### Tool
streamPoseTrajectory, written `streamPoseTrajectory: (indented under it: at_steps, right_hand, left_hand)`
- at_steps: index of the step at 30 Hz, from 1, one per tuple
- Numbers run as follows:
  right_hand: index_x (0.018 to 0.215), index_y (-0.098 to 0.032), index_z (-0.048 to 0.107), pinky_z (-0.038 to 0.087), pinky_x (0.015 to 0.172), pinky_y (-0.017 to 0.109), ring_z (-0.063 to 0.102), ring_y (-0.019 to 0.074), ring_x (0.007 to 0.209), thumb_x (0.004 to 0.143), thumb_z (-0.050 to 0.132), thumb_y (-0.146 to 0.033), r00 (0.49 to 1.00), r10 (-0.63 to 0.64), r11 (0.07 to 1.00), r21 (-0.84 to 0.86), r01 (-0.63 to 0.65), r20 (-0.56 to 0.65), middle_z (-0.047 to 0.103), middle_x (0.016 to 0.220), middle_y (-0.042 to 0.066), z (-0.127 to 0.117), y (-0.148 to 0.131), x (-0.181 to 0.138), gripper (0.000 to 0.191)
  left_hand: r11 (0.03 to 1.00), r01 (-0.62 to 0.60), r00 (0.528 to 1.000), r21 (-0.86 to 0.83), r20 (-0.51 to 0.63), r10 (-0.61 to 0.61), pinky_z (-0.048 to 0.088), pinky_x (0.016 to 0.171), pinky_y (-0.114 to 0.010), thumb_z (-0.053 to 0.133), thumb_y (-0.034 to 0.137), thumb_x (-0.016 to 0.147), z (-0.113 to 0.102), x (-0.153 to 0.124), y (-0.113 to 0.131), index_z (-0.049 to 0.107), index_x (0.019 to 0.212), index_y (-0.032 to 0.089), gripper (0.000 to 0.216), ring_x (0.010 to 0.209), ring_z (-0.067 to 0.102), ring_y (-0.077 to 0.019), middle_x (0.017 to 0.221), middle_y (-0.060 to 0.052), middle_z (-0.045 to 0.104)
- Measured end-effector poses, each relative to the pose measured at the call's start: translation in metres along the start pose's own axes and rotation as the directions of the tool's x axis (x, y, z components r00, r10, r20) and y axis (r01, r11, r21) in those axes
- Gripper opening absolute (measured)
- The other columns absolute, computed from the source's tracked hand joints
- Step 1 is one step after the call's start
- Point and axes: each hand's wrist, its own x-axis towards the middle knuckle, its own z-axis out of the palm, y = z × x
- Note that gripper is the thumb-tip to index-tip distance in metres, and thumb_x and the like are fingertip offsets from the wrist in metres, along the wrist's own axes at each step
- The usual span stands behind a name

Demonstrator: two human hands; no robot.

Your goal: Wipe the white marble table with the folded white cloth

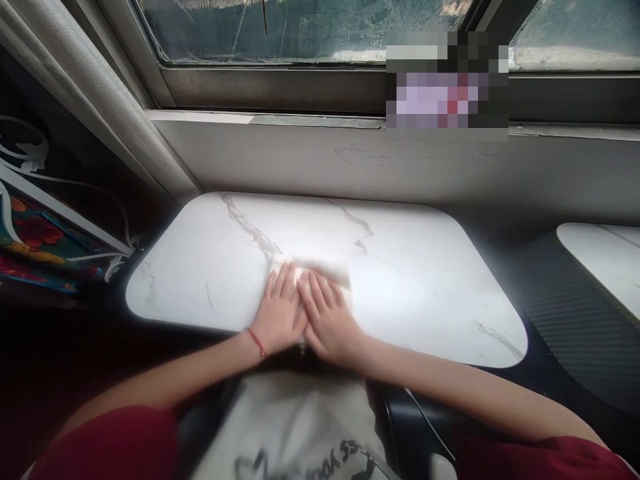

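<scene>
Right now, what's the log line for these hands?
Left hand: flat on pale sheet | Right hand: flat on sheet, touching left hand | Sheet: on white marbled table, cloth or paper unclear

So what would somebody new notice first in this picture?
Probably the left hand and right hand, pressed close together on a pale cloth-like piece on the white marble-patterned table. Next, the red bracelet around the left wrist. Then the bright, colourful fabric at the picture's left edge.
</scene>
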Motion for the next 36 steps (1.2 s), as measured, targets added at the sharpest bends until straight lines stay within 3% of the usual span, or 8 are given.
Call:
streamPoseTrajectory:
  at_steps: [5, 12, 19, 28, 36]
  right_hand:
    - [0.163, -0.003, 0.011, 0.03, 0.116, 0.066, 0.027, 0.0461, 0.151, 0.088, 0.045, -0.033, 1.0, -0.002, 1.0, 0.02, 0.002, 0.019, 0.027, 0.163, 0.029, -0.003, -0.008, -0.01, 0.088]
    - [0.158, 0.002, 0.028, 0.031, 0.116, 0.063, 0.029, 0.0462, 0.15, 0.091, 0.043, -0.035, 0.999, -0.022, 1.0, -0.004, 0.022, 0.047, 0.031, 0.161, 0.031, -0.005, 0.017, 0.01, 0.078]
    - [0.157, 0.003, 0.028, 0.029, 0.115, 0.06, 0.029, 0.0446, 0.149, 0.092, 0.04, -0.038, 1.0, 0.025, 0.997, -0.076, -0.024, 0.01, 0.032, 0.16, 0.031, 0.006, 0.064, 0.048, 0.078]
    - [0.156, 0.001, 0.03, 0.025, 0.115, 0.054, 0.031, 0.0381, 0.147, 0.093, 0.036, -0.036, 1.0, 0.023, 0.993, -0.114, -0.025, -0.016, 0.036, 0.159, 0.028, 0.02, 0.156, 0.106, 0.073]
    - [0.157, -0.003, 0.031, 0.024, 0.116, 0.053, 0.032, 0.0366, 0.146, 0.094, 0.035, -0.037, 0.998, 0.059, 0.995, -0.078, -0.056, 0.026, 0.037, 0.159, 0.024, 0.02, 0.208, 0.136, 0.072]
  left_hand:
    - [1.0, 0.011, 1.0, -0.009, 0.028, -0.011, 0.021, 0.126, -0.054, 0.041, 0.034, 0.096, -0.007, -0.008, 0.009, 0.038, 0.156, 0.006, 0.067, 0.156, 0.02, -0.0357, 0.164, -0.021, 0.029]
    - [1.0, 0.005, 0.998, 0.005, 0.058, -0.005, 0.021, 0.125, -0.055, 0.04, 0.036, 0.097, -0.004, 0.021, 0.001, 0.037, 0.156, 0.003, 0.068, 0.154, 0.022, -0.038, 0.163, -0.024, 0.029]
    - [1.0, -0.004, 0.996, 0.016, 0.095, 0.003, 0.018, 0.126, -0.053, 0.04, 0.037, 0.098, 0.008, 0.083, -0.021, 0.032, 0.158, 0.003, 0.069, 0.156, 0.018, -0.0372, 0.165, -0.025, 0.024]
    - [0.999, 0.053, 0.996, -0.007, 0.067, -0.052, 0.014, 0.126, -0.051, 0.037, 0.034, 0.099, 0.026, 0.179, -0.044, 0.033, 0.156, 0.001, 0.066, 0.155, 0.02, -0.0358, 0.166, -0.024, 0.025]
    - [0.996, 0.09, 0.995, -0.025, 0.05, -0.089, 0.014, 0.125, -0.05, 0.035, 0.032, 0.1, 0.036, 0.234, -0.051, 0.036, 0.154, -0.001, 0.063, 0.153, 0.024, -0.0359, 0.164, -0.024, 0.029]
